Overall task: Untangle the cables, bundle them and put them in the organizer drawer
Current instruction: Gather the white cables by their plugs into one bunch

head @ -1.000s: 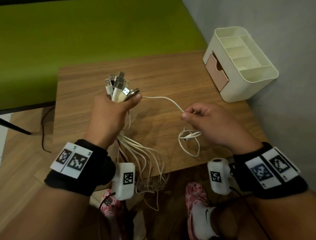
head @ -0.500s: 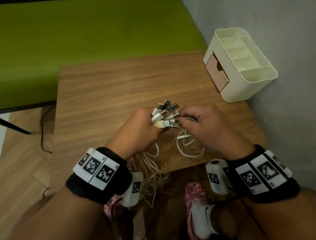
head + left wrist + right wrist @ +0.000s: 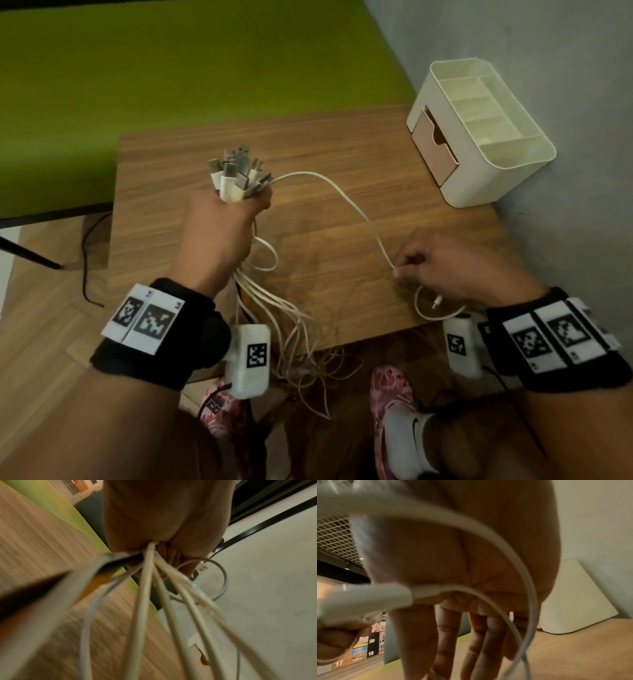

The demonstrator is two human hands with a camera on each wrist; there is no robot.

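My left hand (image 3: 222,226) grips a bunch of white cables (image 3: 236,178) just below their plugs, which stick up above the fist. Their tails (image 3: 294,329) hang down past the table's near edge in a loose tangle. In the left wrist view the cables (image 3: 145,588) fan out from the closed fist. One single white cable (image 3: 342,195) arcs from the bunch to my right hand (image 3: 442,267), which pinches it between thumb and forefinger. Its free end (image 3: 436,303) loops below that hand, and the plug (image 3: 373,596) shows close up in the right wrist view.
A cream desk organizer (image 3: 479,133) with a pink drawer (image 3: 433,150) stands at the table's (image 3: 342,137) far right corner against the grey wall. A green surface lies beyond the table. My feet in patterned shoes (image 3: 394,394) are under the near edge.
Half a second ago both hands met over the plugs at the table's middle. Now the left hand has lifted the bunch up and left, and the right hand has slid out along one cable.
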